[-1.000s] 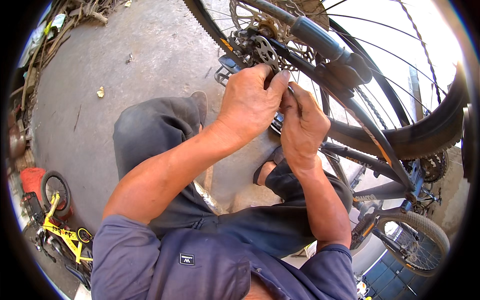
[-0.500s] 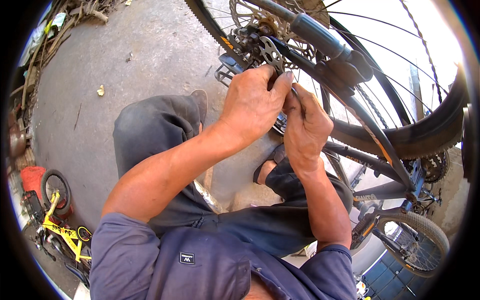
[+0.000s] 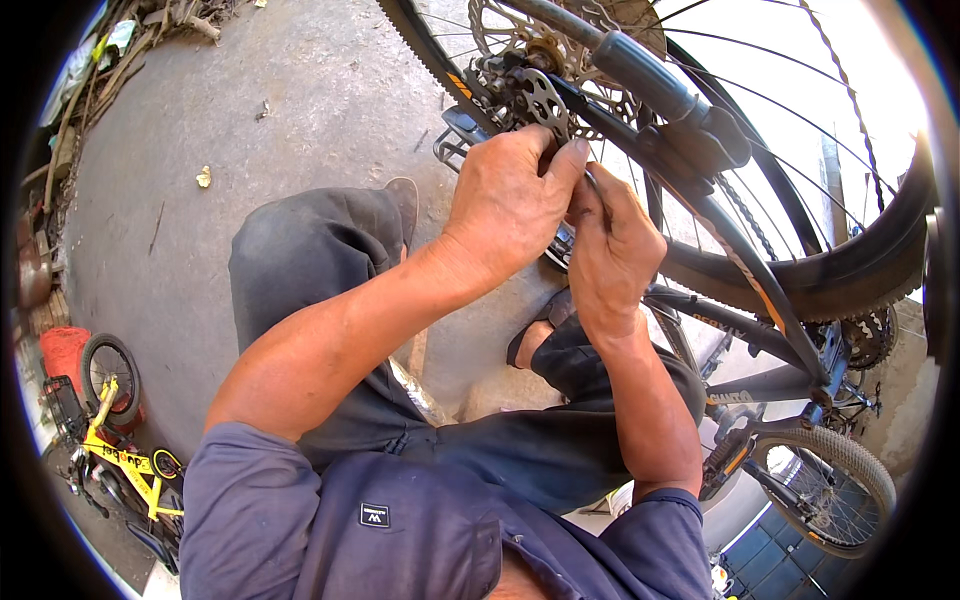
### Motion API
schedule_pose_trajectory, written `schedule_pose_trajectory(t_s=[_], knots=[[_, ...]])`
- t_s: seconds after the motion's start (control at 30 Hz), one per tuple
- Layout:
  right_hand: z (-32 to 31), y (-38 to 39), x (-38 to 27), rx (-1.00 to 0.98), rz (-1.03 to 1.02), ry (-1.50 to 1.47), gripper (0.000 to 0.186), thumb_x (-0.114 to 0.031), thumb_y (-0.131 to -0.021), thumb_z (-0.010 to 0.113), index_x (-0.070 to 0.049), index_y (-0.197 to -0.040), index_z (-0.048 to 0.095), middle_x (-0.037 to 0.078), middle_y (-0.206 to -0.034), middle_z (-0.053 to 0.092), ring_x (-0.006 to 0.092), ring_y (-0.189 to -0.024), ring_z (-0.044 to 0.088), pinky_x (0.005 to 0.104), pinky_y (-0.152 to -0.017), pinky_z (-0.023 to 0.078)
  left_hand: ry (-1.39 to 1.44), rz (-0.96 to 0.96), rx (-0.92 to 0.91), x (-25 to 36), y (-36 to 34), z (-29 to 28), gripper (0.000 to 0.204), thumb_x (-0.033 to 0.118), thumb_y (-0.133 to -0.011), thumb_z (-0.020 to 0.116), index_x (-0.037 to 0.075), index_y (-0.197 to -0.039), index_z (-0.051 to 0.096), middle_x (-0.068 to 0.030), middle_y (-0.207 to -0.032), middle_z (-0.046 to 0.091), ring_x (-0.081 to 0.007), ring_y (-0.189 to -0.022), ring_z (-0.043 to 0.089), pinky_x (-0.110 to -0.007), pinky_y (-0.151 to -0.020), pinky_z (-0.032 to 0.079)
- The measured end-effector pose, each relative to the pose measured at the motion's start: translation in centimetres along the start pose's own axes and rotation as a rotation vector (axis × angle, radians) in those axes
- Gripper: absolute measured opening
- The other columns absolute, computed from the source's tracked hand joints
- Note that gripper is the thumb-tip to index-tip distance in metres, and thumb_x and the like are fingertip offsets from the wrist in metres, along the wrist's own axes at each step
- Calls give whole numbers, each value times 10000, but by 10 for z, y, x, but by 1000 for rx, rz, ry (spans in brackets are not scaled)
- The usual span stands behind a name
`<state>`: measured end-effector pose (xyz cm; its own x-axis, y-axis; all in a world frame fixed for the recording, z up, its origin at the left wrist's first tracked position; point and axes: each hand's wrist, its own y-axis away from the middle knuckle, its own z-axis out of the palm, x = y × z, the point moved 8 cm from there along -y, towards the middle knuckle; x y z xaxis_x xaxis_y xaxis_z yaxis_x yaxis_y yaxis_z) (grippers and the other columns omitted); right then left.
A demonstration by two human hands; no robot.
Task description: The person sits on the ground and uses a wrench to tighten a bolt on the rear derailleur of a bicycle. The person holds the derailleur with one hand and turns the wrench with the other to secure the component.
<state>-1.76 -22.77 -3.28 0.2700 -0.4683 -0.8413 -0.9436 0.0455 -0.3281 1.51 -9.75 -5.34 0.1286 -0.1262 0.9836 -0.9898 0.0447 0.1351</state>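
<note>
Spreading under everything is the grey concrete floor point(image 3: 170, 260), with a dark bicycle point(image 3: 772, 308) taking up the right side, one large wheel near the top and the other lower down. A person in a dark shirt and dark trousers sits low beside it, knees apart. Off to the left lies a small yellow bicycle point(image 3: 130, 462), close to a red bundle point(image 3: 65, 350). Both bare hands meet just below the wheel's hub point(image 3: 543, 50). From where I stand, the left hand point(image 3: 510, 205) has thumb and fingers closed on the lower end of the perforated plate point(image 3: 545, 98), which stands tilted beside the hub. The right hand point(image 3: 618, 250) bends its fingers in against the left thumb; its fingertips are hidden, so I can't tell whether they grip anything.
</note>
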Motion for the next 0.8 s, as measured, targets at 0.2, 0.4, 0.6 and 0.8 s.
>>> schedule_pose_trajectory(t_s=[0.2,0.4,0.6,0.8], knots=[[-3,1,-1,32,-16,-15,249,100,-870,638,34,-1109,662,147,-870,668,166,-738,658,275,-688,526,32,45,12,10,4,0,373,310,-976,596,-29,-831,653,-125,-665,648,-212,-610,640,-339,-599,509],[-6,2,-1,17,-15,8,257,100,-872,634,30,-1117,667,146,-877,676,166,-742,665,277,-681,529,32,34,8,4,4,4,376,310,-962,584,-33,-825,651,-168,-662,651,-280,-620,662,-386,-626,514],[-5,2,1,-4,-6,2,274,106,-870,625,33,-1132,660,158,-898,677,181,-764,676,282,-696,532,7,21,19,-2,3,6,385,315,-964,571,-37,-834,656,-167,-664,652,-285,-619,660,-386,-628,515],[0,-1,0,-24,-7,7,279,122,-865,598,41,-1126,654,168,-907,672,206,-787,684,293,-722,534,41,-24,26,0,2,2,401,320,-963,569,-39,-808,652,-159,-658,654,-285,-618,660,-384,-632,519]])
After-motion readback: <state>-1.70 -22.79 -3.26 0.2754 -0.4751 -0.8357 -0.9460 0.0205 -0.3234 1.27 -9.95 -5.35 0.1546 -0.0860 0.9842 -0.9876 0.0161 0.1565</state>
